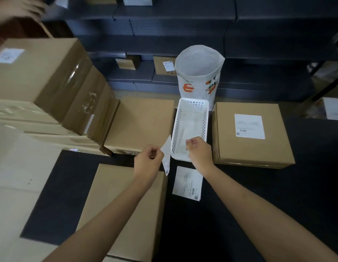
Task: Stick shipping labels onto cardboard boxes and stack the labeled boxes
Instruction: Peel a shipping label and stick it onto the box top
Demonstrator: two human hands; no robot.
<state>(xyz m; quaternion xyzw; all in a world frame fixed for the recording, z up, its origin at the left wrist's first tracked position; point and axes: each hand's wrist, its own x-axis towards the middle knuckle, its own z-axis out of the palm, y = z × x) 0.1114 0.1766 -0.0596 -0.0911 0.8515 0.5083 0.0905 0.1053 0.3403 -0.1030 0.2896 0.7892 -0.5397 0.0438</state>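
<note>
One label (pixel 166 156) is pinched in the left hand (pixel 148 160) just left of the white basket (pixel 189 129), something unclear is pinched by the right hand (pixel 200 152), and the near box (pixel 124 205) is still left bare.

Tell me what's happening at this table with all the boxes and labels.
A person is labelling cardboard boxes. The left hand pinches a shipping label and holds it up over the black table, while the right hand is at the near end of the white plastic basket, fingers closed; what it grips is too blurred to tell. The unlabelled box lies under the left arm. More labels lie beside it. A labelled box sits to the right, and other boxes are stacked at left.
</note>
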